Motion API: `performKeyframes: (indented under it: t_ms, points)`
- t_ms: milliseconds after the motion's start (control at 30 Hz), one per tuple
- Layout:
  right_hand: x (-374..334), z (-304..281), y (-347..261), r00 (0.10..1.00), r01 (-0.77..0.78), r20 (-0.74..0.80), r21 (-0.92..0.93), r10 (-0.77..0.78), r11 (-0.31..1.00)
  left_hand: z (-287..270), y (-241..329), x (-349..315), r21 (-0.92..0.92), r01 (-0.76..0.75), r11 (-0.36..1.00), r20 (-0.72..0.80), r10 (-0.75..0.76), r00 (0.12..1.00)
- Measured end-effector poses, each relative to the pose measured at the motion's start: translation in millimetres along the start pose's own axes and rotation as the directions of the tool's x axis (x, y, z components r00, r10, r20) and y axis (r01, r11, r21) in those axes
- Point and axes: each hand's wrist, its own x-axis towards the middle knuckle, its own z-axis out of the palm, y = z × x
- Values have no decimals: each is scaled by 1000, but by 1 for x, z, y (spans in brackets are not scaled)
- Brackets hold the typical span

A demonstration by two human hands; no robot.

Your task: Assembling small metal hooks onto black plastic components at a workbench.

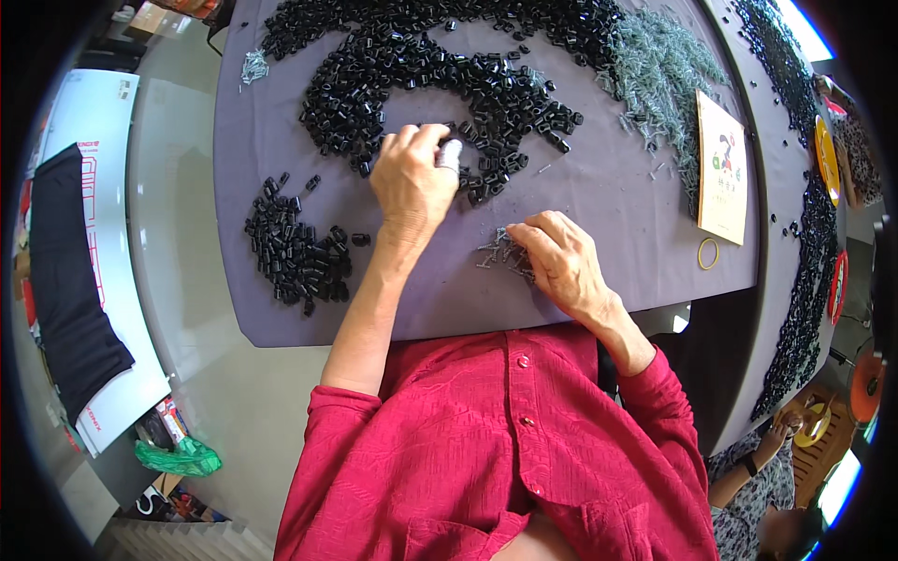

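Note:
My left hand (412, 182) is at the near edge of a ring-shaped heap of small black cylindrical caps (412, 65). Its fingers are curled together, a white wrap (450, 155) covers one fingertip, and what they hold, if anything, is hidden. Closer to me, my right hand (564, 264) rests by a little pile of thin greyish pins (500, 251). Thumb and fingers are pinched at the pile's edge, and I cannot see what is between them. A separate cluster of black caps (295, 248) lies left of my left forearm.
A big heap of clear pins (659, 70) spreads at the far right, beside a printed booklet (721, 173) and a yellow rubber band (708, 253). Another person's hand (773, 441) shows by a second table of black pieces (806, 252). A long white box (94, 234) stands on the left.

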Motion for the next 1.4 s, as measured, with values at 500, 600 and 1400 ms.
performKeyframes:
  t_ms: [500,600,1400]
  points:
    - [5,4,0,1000,15,-23,-13,-16,1000,13,34,1,-102,-240,965,-7,241,970]
    - [1,4,1,1000,13,-1,-12,-13,1000,16,11,6,-12,-194,981,-73,192,979]
    - [-5,-4,10,975,-59,-213,6,59,998,-35,-27,-10,-114,-67,991,-127,52,991]
